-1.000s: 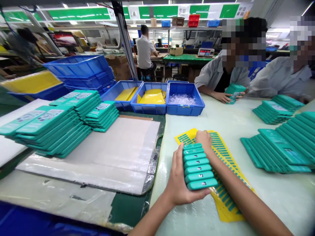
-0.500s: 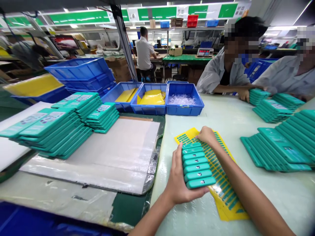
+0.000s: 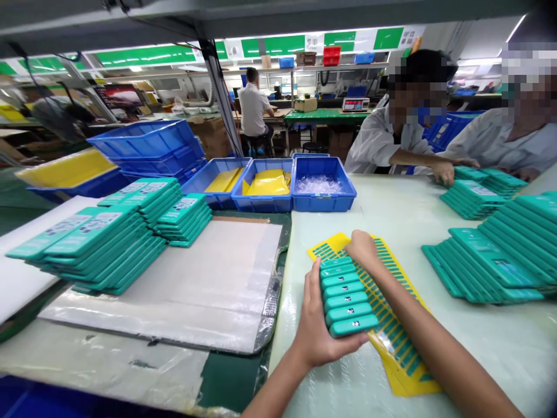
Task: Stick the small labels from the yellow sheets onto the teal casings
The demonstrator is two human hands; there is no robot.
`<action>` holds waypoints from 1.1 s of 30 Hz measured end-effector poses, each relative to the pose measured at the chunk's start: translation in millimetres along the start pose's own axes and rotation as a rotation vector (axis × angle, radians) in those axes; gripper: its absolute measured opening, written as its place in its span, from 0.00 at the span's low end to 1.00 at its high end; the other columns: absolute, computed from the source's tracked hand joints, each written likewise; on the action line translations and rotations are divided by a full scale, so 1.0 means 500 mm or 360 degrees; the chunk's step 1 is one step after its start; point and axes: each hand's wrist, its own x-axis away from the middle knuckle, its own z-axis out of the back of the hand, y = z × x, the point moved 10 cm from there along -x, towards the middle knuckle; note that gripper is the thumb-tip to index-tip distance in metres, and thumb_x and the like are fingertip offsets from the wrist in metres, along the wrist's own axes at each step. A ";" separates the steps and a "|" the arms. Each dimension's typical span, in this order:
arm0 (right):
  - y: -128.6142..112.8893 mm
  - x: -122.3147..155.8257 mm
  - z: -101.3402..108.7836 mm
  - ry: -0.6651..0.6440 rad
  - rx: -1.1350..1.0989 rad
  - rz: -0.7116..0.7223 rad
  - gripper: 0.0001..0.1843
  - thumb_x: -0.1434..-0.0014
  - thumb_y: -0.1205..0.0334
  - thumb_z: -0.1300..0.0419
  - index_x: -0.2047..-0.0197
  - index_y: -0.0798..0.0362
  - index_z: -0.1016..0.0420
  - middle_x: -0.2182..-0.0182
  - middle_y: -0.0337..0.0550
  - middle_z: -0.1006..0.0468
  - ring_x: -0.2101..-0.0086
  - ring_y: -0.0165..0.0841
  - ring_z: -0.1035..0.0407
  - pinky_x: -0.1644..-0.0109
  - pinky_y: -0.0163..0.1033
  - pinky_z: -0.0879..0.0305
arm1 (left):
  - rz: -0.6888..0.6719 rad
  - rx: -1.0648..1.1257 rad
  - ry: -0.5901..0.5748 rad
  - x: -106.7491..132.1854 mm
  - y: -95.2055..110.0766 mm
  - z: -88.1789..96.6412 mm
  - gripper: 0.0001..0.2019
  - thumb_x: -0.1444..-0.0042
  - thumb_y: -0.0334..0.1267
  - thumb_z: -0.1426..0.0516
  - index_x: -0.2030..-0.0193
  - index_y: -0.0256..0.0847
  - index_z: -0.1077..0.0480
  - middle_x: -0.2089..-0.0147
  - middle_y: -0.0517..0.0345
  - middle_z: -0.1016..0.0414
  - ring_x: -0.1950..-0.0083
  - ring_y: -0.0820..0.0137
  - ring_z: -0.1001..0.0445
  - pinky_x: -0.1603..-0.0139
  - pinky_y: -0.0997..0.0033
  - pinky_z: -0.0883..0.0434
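1. The long green and white overhead signs (image 3: 278, 45) are carrying unreadably small print
2. The small dark end labels on the flat teal boxes (image 3: 348, 299) are showing nothing legible
3. The red digits on the white weighing scale (image 3: 355, 104) are glowing illegibly

The pale table (image 3: 391, 215) carries teal box stacks (image 3: 483, 267), a yellow sheet (image 3: 324, 251) and blue bins (image 3: 322, 200).

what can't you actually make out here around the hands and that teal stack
Head view, all:
Right hand at the far end of the teal cases: its fingertips are hidden by its own knuckles, so its grip is unclear.
Left hand: most fingers are hidden beneath the cases.
Marks on the case ends: too small to read.
Yellow sheet: partly covered by cases and forearm.
Blue bin: its clear contents are too small to identify.
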 end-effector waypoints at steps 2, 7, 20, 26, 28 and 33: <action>-0.015 0.021 0.001 0.0050 0.0024 -0.0013 0.19 0.26 0.53 0.33 0.40 0.57 0.20 0.43 0.54 0.18 0.45 0.42 0.21 0.39 0.53 0.21 | 0.0000 -0.0027 -0.0008 0.001 -0.002 -0.001 0.77 0.56 0.62 0.22 0.13 0.48 0.69 0.17 0.34 0.48 0.17 0.34 0.43 0.18 0.28 0.39; -0.054 0.042 -0.003 0.0088 0.0067 0.0019 0.19 0.25 0.53 0.34 0.40 0.58 0.20 0.42 0.55 0.18 0.43 0.44 0.22 0.36 0.54 0.24 | 0.0008 -0.0004 -0.0005 -0.001 0.004 0.001 0.77 0.56 0.62 0.21 0.13 0.50 0.69 0.17 0.34 0.48 0.17 0.36 0.43 0.18 0.29 0.39; -0.038 0.055 -0.002 0.0210 0.0124 0.0035 0.15 0.24 0.54 0.34 0.43 0.56 0.19 0.43 0.52 0.18 0.45 0.41 0.21 0.39 0.51 0.21 | 0.0018 0.0080 -0.0051 0.005 0.004 -0.006 0.76 0.54 0.59 0.21 0.14 0.57 0.71 0.17 0.38 0.50 0.17 0.32 0.43 0.18 0.20 0.44; -0.022 0.044 -0.012 0.0152 0.0107 0.0035 0.14 0.23 0.54 0.36 0.46 0.58 0.18 0.48 0.51 0.15 0.48 0.39 0.19 0.42 0.49 0.20 | -0.0018 0.0096 -0.0027 0.005 0.007 -0.005 0.75 0.53 0.61 0.22 0.13 0.56 0.70 0.16 0.39 0.51 0.17 0.34 0.43 0.17 0.23 0.44; -0.015 0.046 -0.007 0.0163 0.0095 0.0031 0.16 0.23 0.53 0.36 0.46 0.58 0.17 0.48 0.52 0.15 0.48 0.40 0.19 0.41 0.50 0.20 | -0.0031 0.0078 -0.0030 0.003 0.008 -0.004 0.75 0.53 0.62 0.22 0.13 0.54 0.70 0.16 0.38 0.52 0.16 0.34 0.44 0.17 0.25 0.43; -0.021 0.054 -0.002 0.0188 0.0078 0.0004 0.15 0.23 0.55 0.35 0.44 0.58 0.18 0.45 0.52 0.15 0.46 0.40 0.19 0.41 0.50 0.21 | -0.0027 0.0033 -0.0035 0.002 0.004 -0.005 0.75 0.54 0.63 0.22 0.14 0.53 0.69 0.15 0.37 0.52 0.16 0.33 0.45 0.17 0.24 0.43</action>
